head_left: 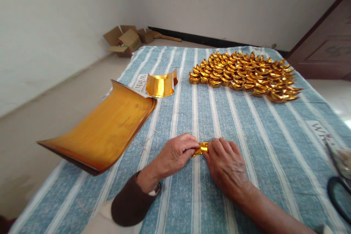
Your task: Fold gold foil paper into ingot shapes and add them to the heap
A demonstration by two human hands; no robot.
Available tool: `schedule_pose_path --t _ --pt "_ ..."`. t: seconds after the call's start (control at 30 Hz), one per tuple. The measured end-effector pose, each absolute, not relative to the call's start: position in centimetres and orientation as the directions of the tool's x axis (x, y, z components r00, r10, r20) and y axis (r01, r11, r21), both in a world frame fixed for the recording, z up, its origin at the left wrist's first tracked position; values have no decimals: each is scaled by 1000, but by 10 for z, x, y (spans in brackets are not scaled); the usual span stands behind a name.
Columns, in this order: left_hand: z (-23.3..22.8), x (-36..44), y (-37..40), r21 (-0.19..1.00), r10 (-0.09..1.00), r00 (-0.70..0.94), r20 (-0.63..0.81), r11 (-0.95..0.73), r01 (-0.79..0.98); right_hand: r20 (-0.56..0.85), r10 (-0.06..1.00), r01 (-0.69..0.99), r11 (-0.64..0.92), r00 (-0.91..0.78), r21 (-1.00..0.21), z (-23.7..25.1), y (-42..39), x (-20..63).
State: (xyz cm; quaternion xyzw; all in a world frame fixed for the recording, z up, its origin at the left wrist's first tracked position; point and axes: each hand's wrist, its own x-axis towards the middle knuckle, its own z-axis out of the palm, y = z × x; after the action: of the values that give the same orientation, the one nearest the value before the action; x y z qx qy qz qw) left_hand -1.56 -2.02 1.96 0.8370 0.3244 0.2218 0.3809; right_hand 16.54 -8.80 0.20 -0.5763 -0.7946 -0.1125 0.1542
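Note:
A small folded piece of gold foil paper (203,148) lies between my two hands, low over the striped tablecloth (183,117). My left hand (177,153) pinches its left end between thumb and fingers. The right end is gripped by my right hand (226,162), whose fingers cover that side. Only the shiny middle of the piece shows. Beyond my hands, at the back right of the table, stand many folded gold paper ingots (241,71) in close rows, with pointed tips turned up.
At left a stack of large gold sheets (101,128) curls over the table's edge. Smaller curved gold sheets (161,85) stand behind it. Black-handled scissors (338,193) lie at the right edge beside a blurred item. Open cardboard boxes (128,42) sit on the floor by the wall.

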Motion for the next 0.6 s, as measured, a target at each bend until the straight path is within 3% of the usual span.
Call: schedule_pose_path --t 0.6 --pt "19 -13 -21 792 723 679 127 -486 370 392 882 951 305 -261 -53 5 -87 164"
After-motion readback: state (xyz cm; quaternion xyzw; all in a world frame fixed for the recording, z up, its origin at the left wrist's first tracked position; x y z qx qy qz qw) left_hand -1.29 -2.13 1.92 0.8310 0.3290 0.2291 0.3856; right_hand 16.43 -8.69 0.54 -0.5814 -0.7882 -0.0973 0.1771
